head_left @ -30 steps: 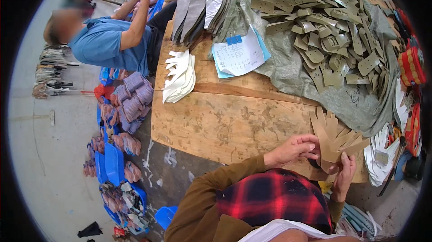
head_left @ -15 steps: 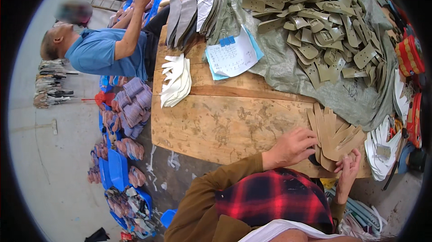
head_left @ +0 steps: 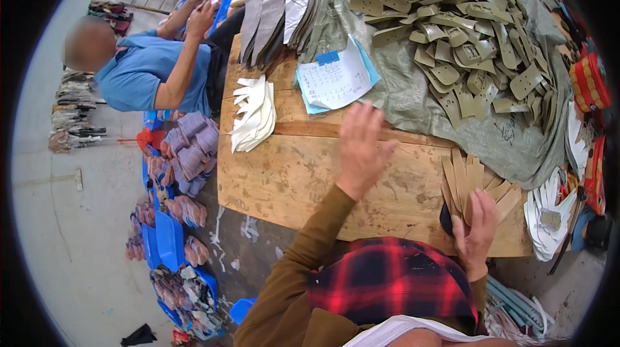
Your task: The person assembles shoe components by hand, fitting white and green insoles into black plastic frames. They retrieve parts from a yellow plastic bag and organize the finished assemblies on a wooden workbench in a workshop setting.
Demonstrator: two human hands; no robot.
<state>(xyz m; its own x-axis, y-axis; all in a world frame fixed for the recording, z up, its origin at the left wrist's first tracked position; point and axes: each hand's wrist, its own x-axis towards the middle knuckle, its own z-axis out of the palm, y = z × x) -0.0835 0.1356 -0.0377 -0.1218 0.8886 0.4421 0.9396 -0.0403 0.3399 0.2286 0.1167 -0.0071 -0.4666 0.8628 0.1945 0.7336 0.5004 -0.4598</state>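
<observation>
The left hand (head_left: 365, 153), motion-blurred, is spread and visibly free of anything near the clipped papers (head_left: 337, 82) – contact with the table (head_left: 303, 185) is unclear; the right hand (head_left: 476, 227) partly hides the tan strips (head_left: 457, 176) at the near edge – whether it grips any, I cannot tell

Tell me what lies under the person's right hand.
Tan strips, fanned out on the wooden table, stick out beyond the right hand, with a dark object at their left. Whatever lies directly beneath the hand is covered.
</observation>
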